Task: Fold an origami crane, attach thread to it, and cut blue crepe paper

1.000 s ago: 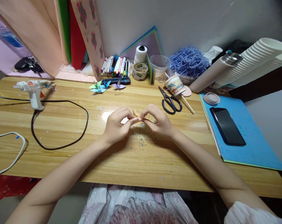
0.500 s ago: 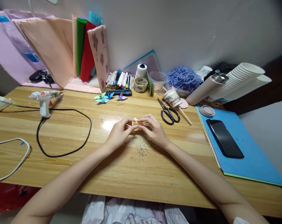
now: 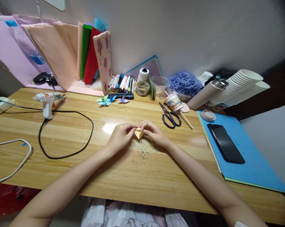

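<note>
A small folded piece of light orange paper (image 3: 139, 134) is held between both hands above the middle of the wooden table (image 3: 123, 176). My left hand (image 3: 121, 135) pinches its left edge with thumb and fingertips. On the other side, my right hand (image 3: 156, 133) grips the right edge in the same way. One pointed corner of the paper faces down toward me. Beyond the hands lie several folded paper cranes, among them a blue one (image 3: 106, 101) and a purple one (image 3: 123, 100).
Black-handled scissors (image 3: 170, 116) lie right of the hands, near a paper cup with a stick (image 3: 174, 102). A glue gun (image 3: 48, 104) with its looping black cord is at left. Markers (image 3: 121, 82) and tape (image 3: 142, 88) stand behind. A phone (image 3: 225, 143) rests on blue sheets (image 3: 253, 157).
The paper has turned in my fingers, so a flat pointed face now shows. Both hands still hold it, and the camera view has shifted slightly.
</note>
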`<state>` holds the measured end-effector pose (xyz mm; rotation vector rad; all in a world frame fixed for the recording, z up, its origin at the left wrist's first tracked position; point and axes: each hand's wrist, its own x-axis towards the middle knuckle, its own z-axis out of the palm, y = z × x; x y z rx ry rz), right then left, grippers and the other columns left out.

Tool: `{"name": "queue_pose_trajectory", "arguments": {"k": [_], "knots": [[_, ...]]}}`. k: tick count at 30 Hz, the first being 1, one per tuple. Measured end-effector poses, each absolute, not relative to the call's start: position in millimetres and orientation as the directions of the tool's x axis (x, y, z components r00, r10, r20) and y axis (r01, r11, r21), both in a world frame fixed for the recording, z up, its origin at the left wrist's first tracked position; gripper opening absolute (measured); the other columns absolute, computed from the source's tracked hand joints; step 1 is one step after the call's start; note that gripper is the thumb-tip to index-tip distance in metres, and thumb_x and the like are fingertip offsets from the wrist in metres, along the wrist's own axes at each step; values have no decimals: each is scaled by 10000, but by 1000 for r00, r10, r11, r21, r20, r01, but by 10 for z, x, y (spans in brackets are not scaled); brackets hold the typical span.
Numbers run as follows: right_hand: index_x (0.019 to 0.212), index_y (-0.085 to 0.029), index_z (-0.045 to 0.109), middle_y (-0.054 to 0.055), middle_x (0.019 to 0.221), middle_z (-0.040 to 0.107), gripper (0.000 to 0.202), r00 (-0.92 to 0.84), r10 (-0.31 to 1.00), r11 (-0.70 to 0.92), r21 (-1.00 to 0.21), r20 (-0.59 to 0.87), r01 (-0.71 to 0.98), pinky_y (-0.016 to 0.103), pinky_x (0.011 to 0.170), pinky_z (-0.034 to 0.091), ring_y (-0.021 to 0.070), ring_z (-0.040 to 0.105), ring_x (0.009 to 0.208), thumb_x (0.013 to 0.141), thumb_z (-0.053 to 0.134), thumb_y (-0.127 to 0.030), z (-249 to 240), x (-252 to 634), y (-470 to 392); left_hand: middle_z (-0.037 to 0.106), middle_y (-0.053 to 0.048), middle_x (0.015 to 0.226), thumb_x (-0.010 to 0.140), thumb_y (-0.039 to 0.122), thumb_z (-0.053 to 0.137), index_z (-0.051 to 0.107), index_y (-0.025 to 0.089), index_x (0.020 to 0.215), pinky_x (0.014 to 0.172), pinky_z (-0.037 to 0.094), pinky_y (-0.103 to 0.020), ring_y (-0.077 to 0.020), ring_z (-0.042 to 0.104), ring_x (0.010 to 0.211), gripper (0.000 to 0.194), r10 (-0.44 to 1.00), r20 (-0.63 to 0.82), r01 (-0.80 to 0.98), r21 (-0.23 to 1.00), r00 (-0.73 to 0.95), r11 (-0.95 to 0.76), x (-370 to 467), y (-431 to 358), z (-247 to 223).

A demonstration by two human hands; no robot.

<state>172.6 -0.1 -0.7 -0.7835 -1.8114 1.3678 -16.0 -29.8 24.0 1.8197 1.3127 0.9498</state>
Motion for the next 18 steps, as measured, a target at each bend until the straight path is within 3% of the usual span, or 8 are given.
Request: {"name": "queue_pose_trajectory", "arguments": {"k": [4,8,13,18], "knots": [[959,-209,558,77,1069,521,135,-536,801,404,-902,267,155,394,931,401,193,492,1065,874,492,-289,26,1708,-41,719,-49,873,804,242,540,712,193,914,693,501,-264,-170,660,746,210,981,144,446,875,129,-187,-158,-321,211],[1121,-221,503,104,1141,483,418,-492,786,558,-773,375,302,429,933,417,233,466,1108,749,665,-320,48,1645,-133,719,-59,873,783,259,561,713,176,907,692,517,-278,-183,669,756,213,995,102,400,911,15,-100,-172,-323,188],[1166,-210,473,100,1109,489,328,-453,829,501,-798,330,336,338,784,508,184,550,945,844,528,-240,46,1608,-177,715,-81,877,758,296,597,703,150,878,726,536,-313,-200,674,780,217,1000,-1,290,957,-6,3,-154,-310,185],[1097,-215,549,83,1052,555,251,-428,829,506,-810,361,298,356,805,491,193,550,979,860,470,-195,2,1652,-123,689,-68,682,774,375,588,615,128,783,601,553,-290,-173,670,629,249,969,-227,61,973,98,222,-91,-318,230]]}}
